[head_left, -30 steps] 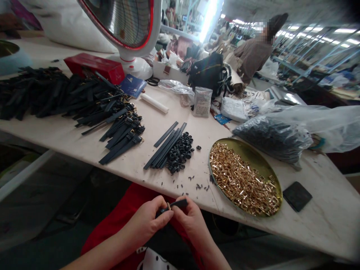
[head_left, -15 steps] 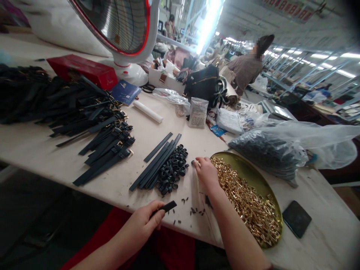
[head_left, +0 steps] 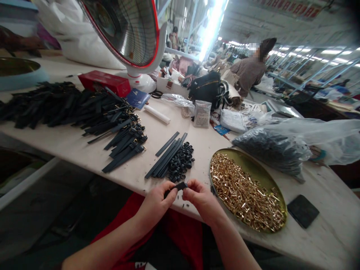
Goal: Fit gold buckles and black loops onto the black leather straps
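Observation:
My left hand (head_left: 159, 200) is closed around a short black strap (head_left: 180, 186), whose free end points right. At that end the fingers of my right hand (head_left: 200, 198) are pinched together against the strap. Whether a small loop sits between them is hidden. Just beyond both hands lies a heap of small black strap loops (head_left: 181, 161), beside a bundle of flat black strips (head_left: 165, 159). To the right stands a round gold tray (head_left: 257, 165) full of gold buckles (head_left: 244, 191). On the left is a big pile of black buckled straps (head_left: 123, 135).
A heater fan (head_left: 132, 33), a red box (head_left: 104, 83) and a white roll (head_left: 157, 114) stand farther back. At the right are a plastic bag of dark pieces (head_left: 272, 150) and a flat black item (head_left: 303, 210). Another person (head_left: 249, 71) is in the background.
My right hand has left the spot by the loop heap and tray and come to the strap in my left hand. The view has shifted slightly, showing more at the left.

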Action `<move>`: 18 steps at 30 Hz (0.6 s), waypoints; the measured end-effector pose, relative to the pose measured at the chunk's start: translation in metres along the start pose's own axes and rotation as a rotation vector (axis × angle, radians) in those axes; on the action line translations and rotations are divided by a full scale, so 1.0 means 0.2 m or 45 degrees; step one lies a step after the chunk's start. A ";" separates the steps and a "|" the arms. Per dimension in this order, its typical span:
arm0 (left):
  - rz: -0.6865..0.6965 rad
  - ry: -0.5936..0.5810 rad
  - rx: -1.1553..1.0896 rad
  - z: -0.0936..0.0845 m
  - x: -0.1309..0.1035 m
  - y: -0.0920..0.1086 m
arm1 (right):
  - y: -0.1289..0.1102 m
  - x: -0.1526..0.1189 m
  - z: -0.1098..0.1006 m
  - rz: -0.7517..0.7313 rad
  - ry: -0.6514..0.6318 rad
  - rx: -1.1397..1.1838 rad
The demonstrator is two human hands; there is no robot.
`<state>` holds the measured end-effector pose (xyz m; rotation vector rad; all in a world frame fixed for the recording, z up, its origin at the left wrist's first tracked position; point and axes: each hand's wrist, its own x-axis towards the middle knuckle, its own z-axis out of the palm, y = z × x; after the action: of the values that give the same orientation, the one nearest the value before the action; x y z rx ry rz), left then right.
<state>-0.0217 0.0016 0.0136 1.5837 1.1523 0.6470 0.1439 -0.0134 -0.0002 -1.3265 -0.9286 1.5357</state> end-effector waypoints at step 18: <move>-0.067 0.019 0.025 0.00 -0.23 -0.02 | 0.14 -0.22 0.23 -0.039 0.237 0.572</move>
<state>-0.0417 -0.0403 0.0158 1.5621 1.2107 0.6157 0.0971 -0.0630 -0.0045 -1.0986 -0.4485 1.4605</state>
